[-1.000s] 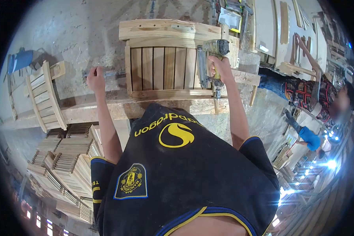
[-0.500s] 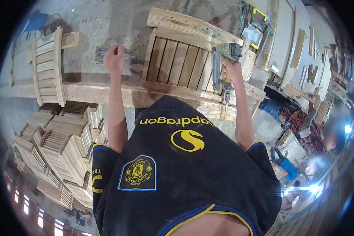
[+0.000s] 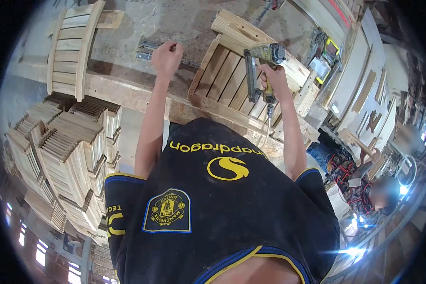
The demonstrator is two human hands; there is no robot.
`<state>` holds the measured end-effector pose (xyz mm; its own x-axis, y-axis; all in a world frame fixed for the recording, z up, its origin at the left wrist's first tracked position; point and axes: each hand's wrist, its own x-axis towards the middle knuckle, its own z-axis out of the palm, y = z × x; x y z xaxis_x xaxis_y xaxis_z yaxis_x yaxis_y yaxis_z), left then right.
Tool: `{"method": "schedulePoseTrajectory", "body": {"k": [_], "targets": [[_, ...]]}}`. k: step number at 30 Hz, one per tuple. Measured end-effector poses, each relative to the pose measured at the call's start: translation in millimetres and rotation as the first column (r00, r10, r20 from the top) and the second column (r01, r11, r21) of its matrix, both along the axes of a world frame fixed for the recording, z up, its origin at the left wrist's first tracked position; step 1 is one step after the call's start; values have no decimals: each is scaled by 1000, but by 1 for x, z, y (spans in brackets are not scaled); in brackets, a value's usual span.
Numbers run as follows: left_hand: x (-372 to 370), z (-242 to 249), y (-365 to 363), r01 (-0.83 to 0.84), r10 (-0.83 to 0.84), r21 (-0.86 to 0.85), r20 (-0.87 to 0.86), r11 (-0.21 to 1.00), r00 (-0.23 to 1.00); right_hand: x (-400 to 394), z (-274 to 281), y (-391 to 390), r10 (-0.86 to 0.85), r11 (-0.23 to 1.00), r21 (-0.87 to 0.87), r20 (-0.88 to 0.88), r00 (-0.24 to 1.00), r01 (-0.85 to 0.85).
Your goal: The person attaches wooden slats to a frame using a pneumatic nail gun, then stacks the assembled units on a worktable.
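Note:
My right hand [image 3: 276, 82] is wrapped around the handle of a green-and-black nail gun [image 3: 266, 55], whose hose fitting and air hose hang down from the grip. Beneath the gun lies a slatted wooden panel [image 3: 226, 72] in a frame, with a thick board along its far side. My left hand [image 3: 167, 58] hovers over the bench left of the panel, fingers curled closed; whatever they may hold is hidden. Close beside it rest some grey metal strips [image 3: 146, 49], perhaps nail strips.
Another slatted wooden panel [image 3: 72, 48] lies at the left of the bench. Stacked slatted panels [image 3: 66, 142] stand at lower left. A yellow-edged object [image 3: 323, 61] sits among tools at the right. A person in a patterned shirt [image 3: 352, 182] is at far right.
The view has shifted, so the bench appears tilted. My left hand has come nearer the slatted panel, still curled. The nail gun stays in my right hand above the panel.

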<state>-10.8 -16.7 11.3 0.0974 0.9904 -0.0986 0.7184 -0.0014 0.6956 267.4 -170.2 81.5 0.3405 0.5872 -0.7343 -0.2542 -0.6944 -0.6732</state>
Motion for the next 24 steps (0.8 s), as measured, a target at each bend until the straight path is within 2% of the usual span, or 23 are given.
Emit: {"method": "schedulePoseTrajectory", "body": {"k": [5, 7, 10, 11, 12, 13, 14, 15, 16, 17, 18, 19, 21, 22, 24], "targets": [[-1, -5, 1, -9, 10, 33, -36, 999, 999, -21, -9, 37, 20, 999, 34, -35, 999, -19], [-1, -5, 0, -10, 11, 33, -41, 999, 999, -27, -12, 43, 109, 994, -29, 47, 993, -107], [-3, -6, 5, 49, -48, 19, -37, 999, 998, -26, -12, 28, 181, 983, -13, 38, 983, -181], [-4, -5, 6, 172, -174, -23, -157, 985, 972, -28, -7, 16, 186, 982, -24, 30, 982, -186], [-5, -6, 8, 287, -299, -84, -269, 954, 915, -31, -1, 0, 311, 950, -64, 110, 944, -305], [-5, -9, 11, 282, -300, -106, -276, 954, 913, -40, 4, -17, 432, 902, -114, 176, 885, -417], [-1, -11, 14, 312, -349, -160, -350, 937, 869, -53, 5, -33, 439, 897, -130, 154, 885, -423], [-3, -13, 14, 338, -400, -217, -416, 916, 817, -69, 5, -51, 619, 779, -104, 288, 731, -619], [-8, -9, 12, 336, -408, -237, -415, 912, 813, -84, 6, -65, 737, 618, -103, 422, 528, -780], [-11, -6, 10, 332, -348, -104, -248, 937, 904, -99, 13, -68, 856, 474, -220, 345, 386, -853], [-11, -3, 7, 297, -295, 28, -60, 955, 954, -114, 12, -73, 847, 435, -224, 430, 312, -872], [-11, -10, 5, 303, -302, 15, -56, 953, 952, -125, 9, -79, 827, 398, -234, 510, 236, -887], [-9, -21, 3, 163, -181, 174, 95, 971, 979, -134, -8, -85, 838, 391, -253, 496, 228, -885], [-8, -11, 2, 172, -190, 163, 97, 972, 977, -138, -13, -89, 845, 375, -266, 492, 210, -888], [-3, 23, 2, 169, -171, 21, 97, 985, 981, -144, -7, -85, 842, 406, -264, 480, 245, -875]]}}
